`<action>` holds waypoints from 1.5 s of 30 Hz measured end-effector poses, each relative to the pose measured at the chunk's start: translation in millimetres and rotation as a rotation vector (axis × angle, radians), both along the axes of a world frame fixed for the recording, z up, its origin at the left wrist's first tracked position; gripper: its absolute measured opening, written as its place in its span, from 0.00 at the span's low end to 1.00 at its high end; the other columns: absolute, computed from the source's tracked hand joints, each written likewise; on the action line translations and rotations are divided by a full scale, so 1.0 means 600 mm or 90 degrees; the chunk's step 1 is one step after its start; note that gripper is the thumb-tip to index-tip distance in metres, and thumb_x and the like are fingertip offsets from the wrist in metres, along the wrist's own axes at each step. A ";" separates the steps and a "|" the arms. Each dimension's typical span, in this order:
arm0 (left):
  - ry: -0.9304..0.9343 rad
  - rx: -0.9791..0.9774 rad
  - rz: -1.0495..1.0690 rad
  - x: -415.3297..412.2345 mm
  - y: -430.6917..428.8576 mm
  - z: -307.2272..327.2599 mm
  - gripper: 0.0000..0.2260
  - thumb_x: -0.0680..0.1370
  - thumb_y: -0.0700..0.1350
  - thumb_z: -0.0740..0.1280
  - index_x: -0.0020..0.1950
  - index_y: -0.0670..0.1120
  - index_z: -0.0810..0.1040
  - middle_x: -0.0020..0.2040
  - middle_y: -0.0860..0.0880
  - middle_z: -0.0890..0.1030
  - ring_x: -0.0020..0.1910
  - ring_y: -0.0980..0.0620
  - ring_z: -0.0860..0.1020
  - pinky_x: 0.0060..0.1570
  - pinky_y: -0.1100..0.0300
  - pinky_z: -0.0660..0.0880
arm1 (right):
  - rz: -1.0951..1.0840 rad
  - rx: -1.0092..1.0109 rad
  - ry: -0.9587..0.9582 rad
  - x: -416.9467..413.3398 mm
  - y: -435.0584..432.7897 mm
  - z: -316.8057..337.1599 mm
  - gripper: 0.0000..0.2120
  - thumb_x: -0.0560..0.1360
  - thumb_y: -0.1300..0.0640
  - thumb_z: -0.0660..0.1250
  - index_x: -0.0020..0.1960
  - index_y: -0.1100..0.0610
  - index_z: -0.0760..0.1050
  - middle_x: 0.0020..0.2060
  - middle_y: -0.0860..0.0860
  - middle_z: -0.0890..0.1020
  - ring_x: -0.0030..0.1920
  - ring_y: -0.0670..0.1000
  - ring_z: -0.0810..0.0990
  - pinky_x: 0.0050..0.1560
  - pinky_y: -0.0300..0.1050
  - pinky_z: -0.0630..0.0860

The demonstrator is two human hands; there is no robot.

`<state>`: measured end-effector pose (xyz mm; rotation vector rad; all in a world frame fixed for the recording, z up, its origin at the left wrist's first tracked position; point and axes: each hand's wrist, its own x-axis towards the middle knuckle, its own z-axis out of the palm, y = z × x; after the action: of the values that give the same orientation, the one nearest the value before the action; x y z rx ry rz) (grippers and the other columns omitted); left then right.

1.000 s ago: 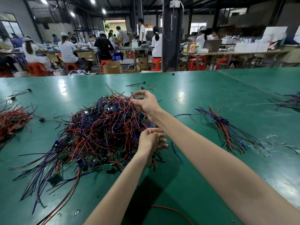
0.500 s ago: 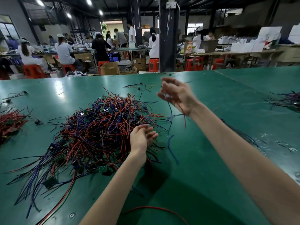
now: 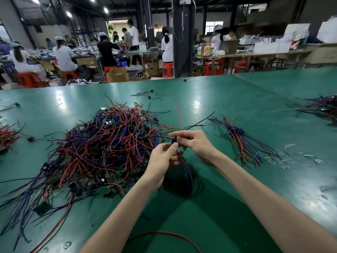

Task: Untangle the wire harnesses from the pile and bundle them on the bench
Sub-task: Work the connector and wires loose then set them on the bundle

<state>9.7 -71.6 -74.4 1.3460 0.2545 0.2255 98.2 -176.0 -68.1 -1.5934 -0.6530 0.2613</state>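
**One harness lifted, both hands on it**

Green bench (image 3: pixel 237 99) fills the view, near to far. Main pile (image 3: pixel 109 143) of red, blue & black wire harnesses sits left of centre, w/ small green boards mixed in. Tied bundle (image 3: pixel 237 136) lies to the right, apart from the pile, its wires fanned toward the near side. Dark heap (image 3: pixel 321 108) at the right edge, red heap (image 3: pixel 7 136) at the left edge. L hand (image 3: pixel 162 159) & R hand (image 3: pixel 195 143) meet just right of the pile, above the bench. Both pinch one harness (image 3: pixel 173 141) at its small dark part, fingers curled in. From there a red wire sticks up toward the far side, a black one runs right, and the rest hang down to the bench. Loose red wire (image 3: pixel 164 233) curves along the near edge btw the forearms.
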 end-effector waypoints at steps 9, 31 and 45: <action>-0.015 -0.043 -0.049 -0.009 -0.002 -0.001 0.07 0.81 0.40 0.60 0.46 0.38 0.74 0.25 0.50 0.78 0.25 0.55 0.78 0.29 0.58 0.80 | -0.095 0.117 0.096 -0.013 0.011 -0.004 0.19 0.70 0.69 0.71 0.45 0.55 0.63 0.33 0.55 0.76 0.33 0.52 0.74 0.34 0.43 0.70; 0.015 -0.121 -0.079 -0.013 -0.004 0.011 0.14 0.83 0.45 0.56 0.47 0.38 0.76 0.33 0.44 0.76 0.27 0.52 0.76 0.32 0.57 0.81 | -0.018 0.172 0.338 -0.017 0.004 0.001 0.04 0.69 0.68 0.71 0.43 0.63 0.78 0.33 0.55 0.81 0.29 0.49 0.78 0.29 0.38 0.76; 0.047 0.007 -0.121 -0.011 -0.001 0.003 0.08 0.83 0.42 0.55 0.49 0.41 0.71 0.25 0.50 0.71 0.21 0.55 0.66 0.24 0.62 0.72 | -0.125 0.145 0.428 -0.001 -0.005 0.011 0.04 0.71 0.66 0.70 0.38 0.63 0.77 0.24 0.51 0.78 0.22 0.44 0.73 0.25 0.34 0.72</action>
<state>3.1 -72.5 -72.7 1.3816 0.1863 0.0182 97.6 -179.3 -61.7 -1.2318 -0.0034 0.5253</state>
